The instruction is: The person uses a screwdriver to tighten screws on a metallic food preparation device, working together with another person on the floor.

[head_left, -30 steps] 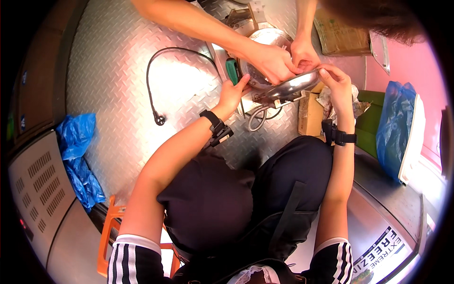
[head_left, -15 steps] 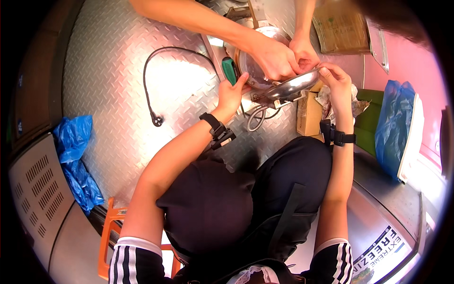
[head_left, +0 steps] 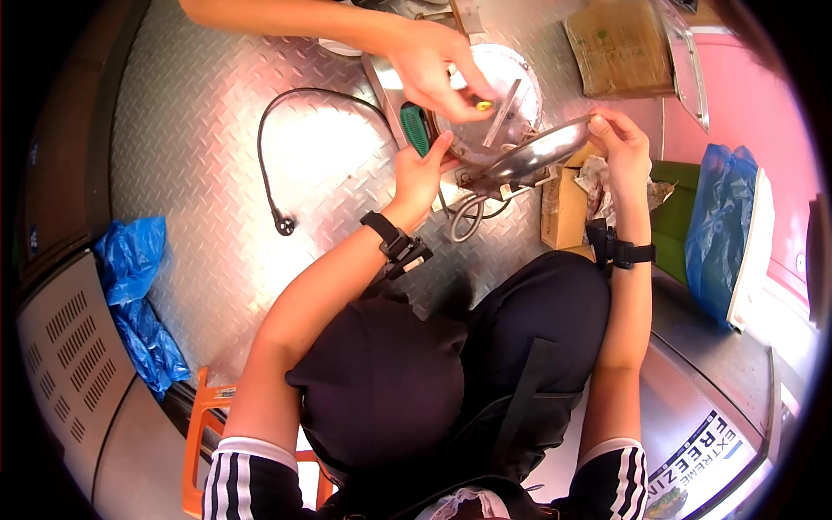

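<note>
In front of me stands a metal appliance with a bright round part (head_left: 472,143) and a thin metal strip (head_left: 503,113) across it. My right hand (head_left: 620,143) pinches the far right rim of a shiny, curved metal cover (head_left: 550,154), which is tilted up along the appliance's near side. My left hand (head_left: 419,180) is closed at the appliance's left edge, thumb up, its other fingers partly hidden. Beside that thumb is a green and black tool handle (head_left: 415,128). Another person's hand (head_left: 438,74) hovers over the round part with a small yellow-ended piece in its fingers.
A black cable with a plug (head_left: 285,224) lies on the patterned metal floor (head_left: 199,130). Grey tubing (head_left: 468,224) loops below the appliance. Cardboard boxes (head_left: 620,52) and a blue bag (head_left: 724,234) stand right. Blue plastic (head_left: 139,303) and an orange stool (head_left: 198,433) are left.
The other person's hands have left the cover's rim. One has moved up and left with the small yellow-ended piece; the other is out of view. The metal strip now shows. My hands barely moved.
</note>
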{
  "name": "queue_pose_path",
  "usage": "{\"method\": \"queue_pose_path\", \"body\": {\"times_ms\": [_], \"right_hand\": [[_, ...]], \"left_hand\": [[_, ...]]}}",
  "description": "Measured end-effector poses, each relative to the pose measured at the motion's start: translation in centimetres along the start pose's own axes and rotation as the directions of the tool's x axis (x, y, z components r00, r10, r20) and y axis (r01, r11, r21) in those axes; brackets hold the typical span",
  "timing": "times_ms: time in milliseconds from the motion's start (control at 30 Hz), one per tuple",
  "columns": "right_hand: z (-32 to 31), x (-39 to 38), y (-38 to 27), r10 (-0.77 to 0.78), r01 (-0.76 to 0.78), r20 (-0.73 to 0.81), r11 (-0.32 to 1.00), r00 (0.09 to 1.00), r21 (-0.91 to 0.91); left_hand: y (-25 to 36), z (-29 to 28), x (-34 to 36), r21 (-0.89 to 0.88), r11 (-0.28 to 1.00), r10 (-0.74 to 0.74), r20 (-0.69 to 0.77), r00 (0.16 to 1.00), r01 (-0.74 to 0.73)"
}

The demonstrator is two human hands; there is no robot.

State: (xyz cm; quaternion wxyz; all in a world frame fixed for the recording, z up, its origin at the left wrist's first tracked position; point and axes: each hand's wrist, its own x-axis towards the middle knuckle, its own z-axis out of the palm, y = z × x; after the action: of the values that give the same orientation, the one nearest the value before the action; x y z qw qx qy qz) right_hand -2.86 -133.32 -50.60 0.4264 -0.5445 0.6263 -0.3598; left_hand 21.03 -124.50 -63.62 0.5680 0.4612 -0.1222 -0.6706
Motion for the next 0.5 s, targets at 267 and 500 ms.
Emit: {"method": "queue_pose_path", "body": {"times_ms": [267,500], "right_hand": [[0.1,1.5,-1.7,0.002,-0.002,-0.007,1.0,1.0,0.028],[-0.5,3.0,-3.5,0.0,0.001,-0.025,0.999,1.0,0.048]], "left_hand": [[1.8,0.3,0.1,0.013,1.0,0.002,0.044,0.999,-0.003],[4.3,1.5,-0.7,0.02,0.999,-0.032,0.076,0.997,0.031]]}}
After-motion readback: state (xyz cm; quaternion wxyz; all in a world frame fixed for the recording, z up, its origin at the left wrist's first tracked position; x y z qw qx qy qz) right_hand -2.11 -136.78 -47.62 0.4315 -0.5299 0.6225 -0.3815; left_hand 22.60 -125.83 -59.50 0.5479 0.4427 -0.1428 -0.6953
